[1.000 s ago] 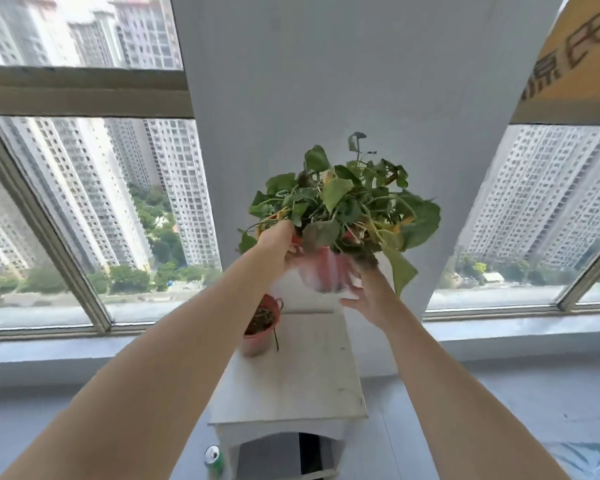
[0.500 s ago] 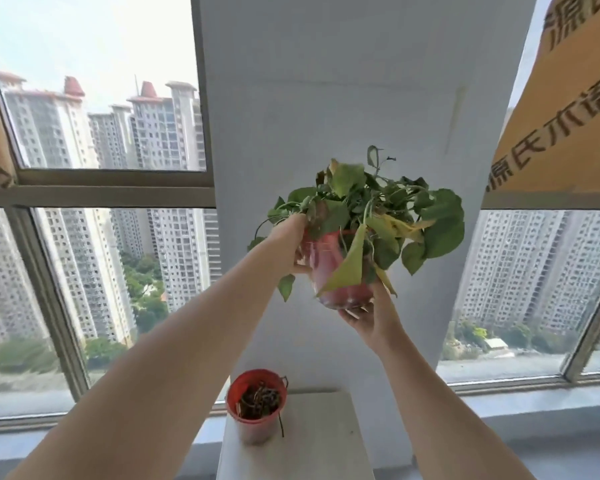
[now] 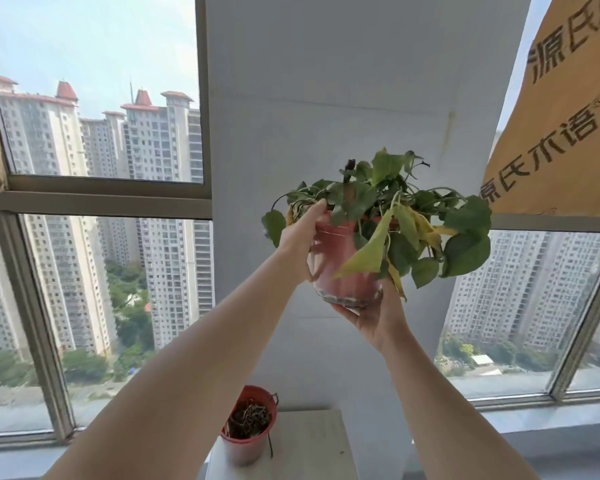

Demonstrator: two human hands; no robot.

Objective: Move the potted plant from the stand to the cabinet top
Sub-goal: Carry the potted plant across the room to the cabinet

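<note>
The potted plant (image 3: 347, 265), a reddish pot with drooping green and yellow leaves, is held high in the air in front of the white pillar. My left hand (image 3: 302, 237) grips the pot's left side near the rim. My right hand (image 3: 371, 313) cups its bottom from below. Far beneath it, the pale wooden stand (image 3: 312, 445) shows at the bottom edge of the view. No cabinet top is visible.
A small red pot (image 3: 248, 426) with dried roots sits at the stand's left back corner. The white pillar (image 3: 343, 98) stands directly behind, with large windows on both sides. A brown cardboard sheet (image 3: 561, 126) covers the upper right window.
Both hands have raised the plant well above the stand, and it has shifted slightly right. My view has tilted upward, so the stand has dropped to the bottom of the frame.
</note>
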